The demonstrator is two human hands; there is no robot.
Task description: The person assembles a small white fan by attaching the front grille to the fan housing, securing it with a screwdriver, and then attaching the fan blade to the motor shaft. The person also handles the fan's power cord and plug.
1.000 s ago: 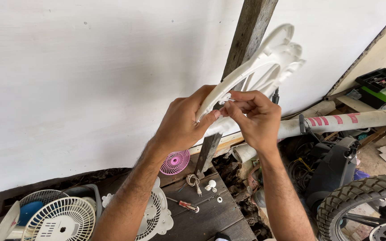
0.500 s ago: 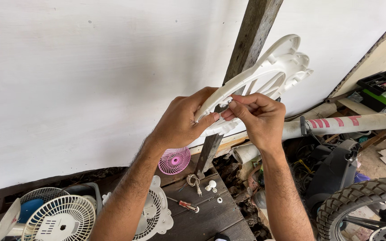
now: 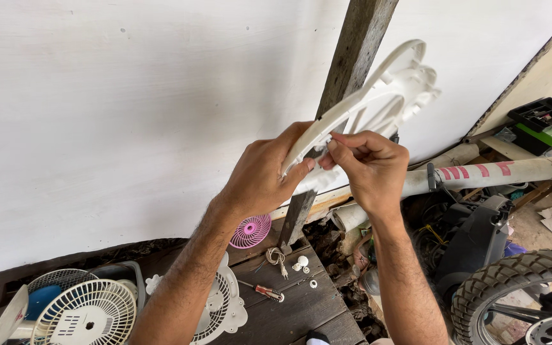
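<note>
I hold a white plastic fan grille (image 3: 384, 89) edge-on in front of the white wall. My left hand (image 3: 260, 176) grips its near rim, thumb pressed under the edge. My right hand (image 3: 368, 167) pinches at the same rim with its fingertips bunched together, right beside the left thumb. What the right fingertips pinch is too small to make out. The grille's far end, with its scalloped lobes, sticks up past a dark wooden post (image 3: 346, 70).
Below on dark planks lie a white fan guard (image 3: 87, 313), another white grille (image 3: 225, 306), a small pink fan guard (image 3: 250, 231), a red-handled screwdriver (image 3: 266, 294), a coiled cord and white knobs (image 3: 300, 263). A knobby tyre (image 3: 519, 287) and a long pipe (image 3: 499, 172) are at right.
The grille tilted flatter and back up again; both hands stayed on its near rim, the right fingers shifting slightly along the edge.
</note>
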